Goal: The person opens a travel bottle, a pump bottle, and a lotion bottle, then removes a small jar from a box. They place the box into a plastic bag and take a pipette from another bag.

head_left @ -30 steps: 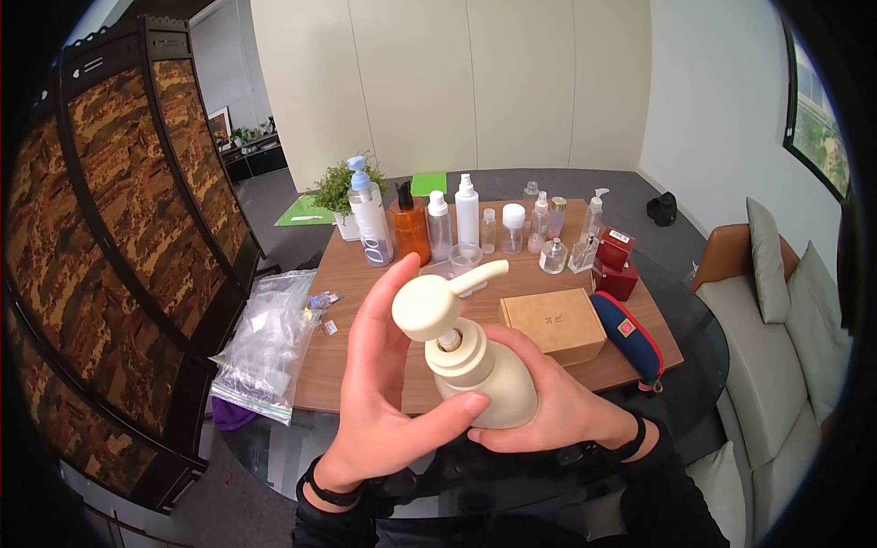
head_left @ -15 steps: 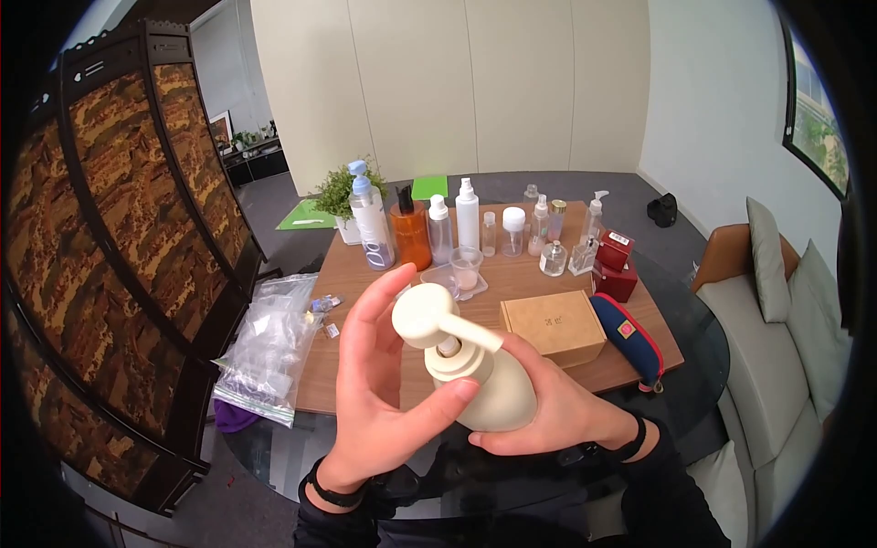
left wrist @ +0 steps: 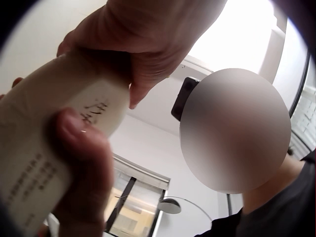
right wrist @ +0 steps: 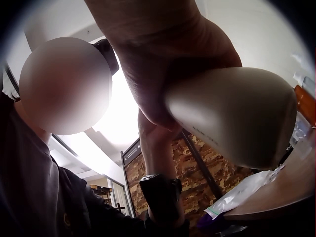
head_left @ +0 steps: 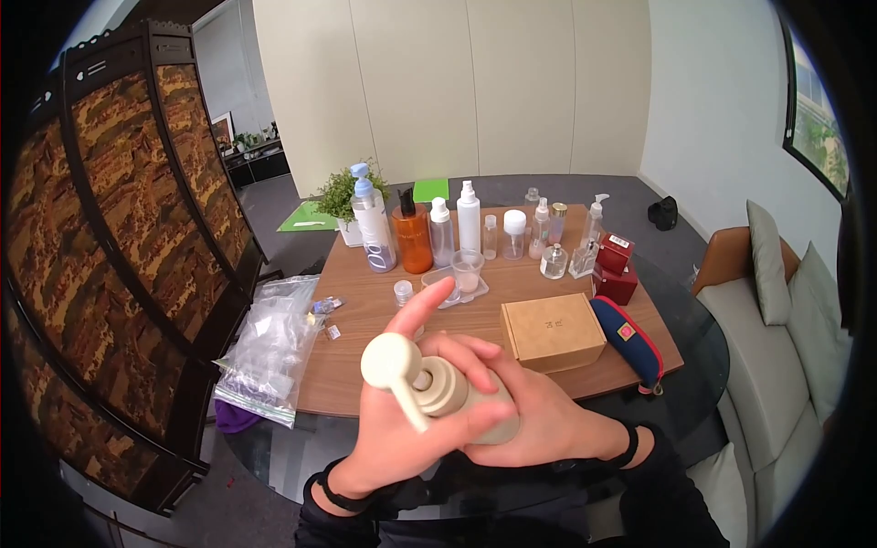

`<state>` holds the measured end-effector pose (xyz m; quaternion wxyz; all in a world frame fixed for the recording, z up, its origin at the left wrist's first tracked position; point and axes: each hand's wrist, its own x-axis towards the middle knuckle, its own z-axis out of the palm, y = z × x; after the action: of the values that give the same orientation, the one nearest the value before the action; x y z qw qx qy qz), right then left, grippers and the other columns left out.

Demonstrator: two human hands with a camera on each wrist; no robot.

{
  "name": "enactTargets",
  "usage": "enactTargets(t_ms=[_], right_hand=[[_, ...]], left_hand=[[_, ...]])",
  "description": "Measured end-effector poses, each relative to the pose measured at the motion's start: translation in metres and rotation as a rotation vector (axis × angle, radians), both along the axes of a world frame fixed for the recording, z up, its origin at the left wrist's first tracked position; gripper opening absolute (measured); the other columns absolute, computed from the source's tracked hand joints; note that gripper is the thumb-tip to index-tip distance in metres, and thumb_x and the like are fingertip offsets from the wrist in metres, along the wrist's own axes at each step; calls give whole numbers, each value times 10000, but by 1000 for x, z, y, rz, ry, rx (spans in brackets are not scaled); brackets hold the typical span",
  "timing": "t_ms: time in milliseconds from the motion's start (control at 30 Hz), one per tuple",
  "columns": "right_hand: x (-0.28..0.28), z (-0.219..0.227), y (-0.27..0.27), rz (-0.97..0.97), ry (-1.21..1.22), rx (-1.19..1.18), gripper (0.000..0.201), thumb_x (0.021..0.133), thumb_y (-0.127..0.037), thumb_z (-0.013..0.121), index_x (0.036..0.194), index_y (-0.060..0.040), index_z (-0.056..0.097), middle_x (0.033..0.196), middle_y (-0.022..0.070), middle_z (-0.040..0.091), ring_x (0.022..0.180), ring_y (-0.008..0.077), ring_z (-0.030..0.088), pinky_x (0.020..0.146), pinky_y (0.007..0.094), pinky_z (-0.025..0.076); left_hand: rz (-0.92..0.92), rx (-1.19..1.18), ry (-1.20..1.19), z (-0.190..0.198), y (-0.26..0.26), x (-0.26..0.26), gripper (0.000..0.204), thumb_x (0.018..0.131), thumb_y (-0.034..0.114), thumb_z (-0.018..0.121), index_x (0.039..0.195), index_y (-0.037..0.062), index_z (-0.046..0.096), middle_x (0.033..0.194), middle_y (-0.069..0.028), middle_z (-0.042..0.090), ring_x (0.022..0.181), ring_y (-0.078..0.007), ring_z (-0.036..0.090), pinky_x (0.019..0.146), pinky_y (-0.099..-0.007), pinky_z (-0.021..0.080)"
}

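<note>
A cream pump bottle (head_left: pixel 504 426) is held up in front of the body, tilted with its pump head (head_left: pixel 391 360) to the left. The spout points down toward the person. My right hand (head_left: pixel 548 416) grips the bottle's body from the right. Around the collar end, my left hand (head_left: pixel 402 429) curls its fingers over the far side, its thumb lying across the near side and its index finger sticking up. Dark printed characters show on the bottle (left wrist: pixel 29 148) in the left wrist view, with the right thumb (left wrist: pixel 81 133) pressed on it. The smooth bottle base (right wrist: pixel 276 118) faces outward in the right wrist view.
On the wooden table (head_left: pixel 356 365) several bottles line the back, among them an amber pump bottle (head_left: pixel 413 239). A cardboard box (head_left: pixel 553 329), a blue pencil case (head_left: pixel 628 342) and red boxes (head_left: pixel 615 269) stand right. A clear plastic bag (head_left: pixel 269 347) hangs over the left edge.
The pump head has swung round, its spout turning from the right to point toward the person. The bottle has tipped further left. My left fingers have closed from loosely spread to curled round it.
</note>
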<state>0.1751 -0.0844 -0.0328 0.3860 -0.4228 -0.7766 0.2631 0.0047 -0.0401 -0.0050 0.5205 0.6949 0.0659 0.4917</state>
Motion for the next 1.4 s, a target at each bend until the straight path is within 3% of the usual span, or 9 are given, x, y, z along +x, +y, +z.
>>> enactTargets(t_ms=[267, 400, 533, 667, 833, 933, 1067, 1200, 1400], right_hand=[[5, -19, 12, 455, 201, -426, 874, 735, -235, 780, 1414, -34, 267, 1233, 142, 511, 1120, 224, 534, 958, 355, 426], [7, -7, 9, 295, 296, -423, 876, 737, -241, 787, 1403, 0, 273, 1231, 139, 510, 1117, 213, 532, 961, 353, 424], [0, -8, 12, 93, 281, -244, 855, 739, -250, 783, 1389, -5, 284, 1203, 145, 534, 1123, 223, 538, 951, 359, 433], [-3, -7, 7, 83, 90, -247, 795, 753, -269, 769, 1361, -26, 317, 1179, 144, 552, 1107, 224, 553, 932, 360, 450], [9, -2, 8, 529, 133, -472, 785, 751, -272, 779, 1349, -17, 340, 1171, 135, 550, 1118, 199, 527, 937, 340, 446], [11, 5, 0, 456, 208, -484, 813, 740, -268, 789, 1362, -14, 331, 1161, 130, 556, 1108, 188, 537, 933, 345, 450], [10, 8, -1, 145, 171, -290, 829, 734, -283, 787, 1372, -24, 324, 1135, 139, 580, 1030, 234, 604, 901, 368, 474], [-1, 4, 5, -142, -104, -65, 850, 717, -333, 779, 1368, -44, 317, 1096, 198, 607, 984, 336, 637, 869, 403, 493], [13, 7, -1, 180, 17, -255, 820, 722, -317, 770, 1353, -38, 327, 1097, 201, 605, 1011, 341, 622, 880, 412, 487]], left_hand=[[-382, -360, 80, 13, 18, -7, 1002, 722, 202, 791, 1479, -17, 172, 854, -124, 644, 955, -274, 633, 941, -397, 430], [-95, -192, 16, -7, 37, -3, 974, 728, 289, 796, 1468, 21, 222, 1105, -164, 609, 1035, -216, 587, 920, -367, 446], [21, -386, -27, 7, 18, 3, 796, 802, 46, 732, 1441, 29, 258, 1077, -104, 619, 1045, -166, 587, 915, -332, 472], [128, -157, -23, -8, 15, 12, 724, 831, 27, 694, 1423, -21, 280, 873, -68, 670, 957, -174, 628, 902, -327, 477], [-551, -132, 25, -2, 23, -7, 813, 787, 129, 758, 1435, -5, 287, 1012, -106, 652, 1036, -223, 605, 960, -383, 437], [-340, -80, -145, -2, 18, 7, 816, 782, 149, 765, 1435, 6, 296, 1170, -126, 587, 1103, -216, 569, 975, -375, 424], [3, -320, 78, 1, 14, 0, 723, 762, 331, 767, 1315, -2, 441, 1148, -139, 597, 1143, -212, 537, 1018, -416, 383], [120, -198, 25, -6, 9, 14, 457, 835, 99, 710, 1232, -6, 510, 1192, -97, 577, 1054, -133, 566, 898, -313, 474], [-199, -180, 35, -5, 13, 6, 189, 780, 155, 709, 893, 26, 632, 1297, -261, 528, 1245, -322, 469, 1047, -448, 323]])
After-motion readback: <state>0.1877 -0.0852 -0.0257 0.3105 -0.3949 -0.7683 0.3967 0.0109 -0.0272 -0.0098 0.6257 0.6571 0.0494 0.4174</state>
